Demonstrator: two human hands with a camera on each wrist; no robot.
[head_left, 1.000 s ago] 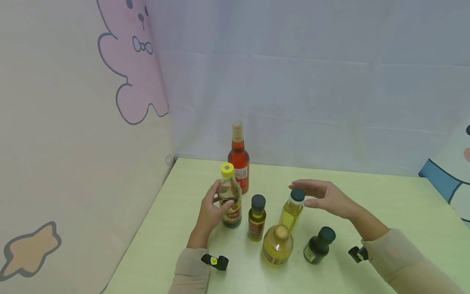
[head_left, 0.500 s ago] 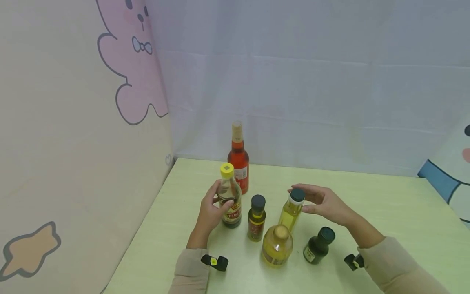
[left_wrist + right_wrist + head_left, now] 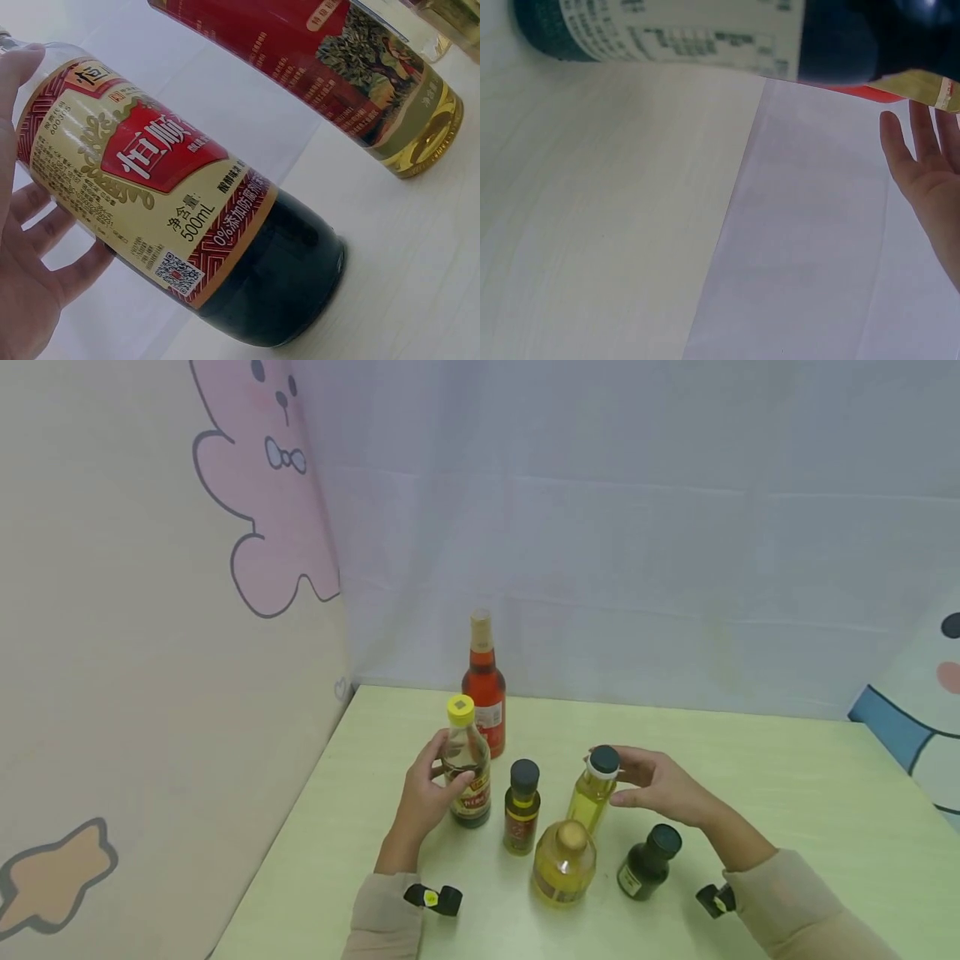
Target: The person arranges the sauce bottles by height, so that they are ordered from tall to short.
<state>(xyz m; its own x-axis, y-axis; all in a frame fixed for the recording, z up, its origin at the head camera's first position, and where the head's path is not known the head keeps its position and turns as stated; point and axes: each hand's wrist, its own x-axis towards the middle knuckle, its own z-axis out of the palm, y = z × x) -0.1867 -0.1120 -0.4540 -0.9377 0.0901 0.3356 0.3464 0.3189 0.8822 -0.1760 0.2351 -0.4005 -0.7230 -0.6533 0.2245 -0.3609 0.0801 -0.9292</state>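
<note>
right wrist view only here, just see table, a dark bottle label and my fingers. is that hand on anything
Observer: In the head view the right hand is at the neck of the slim yellow oil bottle, fingers beside its dark cap; a firm grip can't be told.
Operator: and the left hand
Observer: The left hand holds the yellow-capped vinegar bottle, standing on the table.
Operator: how full is it
Observer: The left wrist view shows dark liquid only near its base.
</note>
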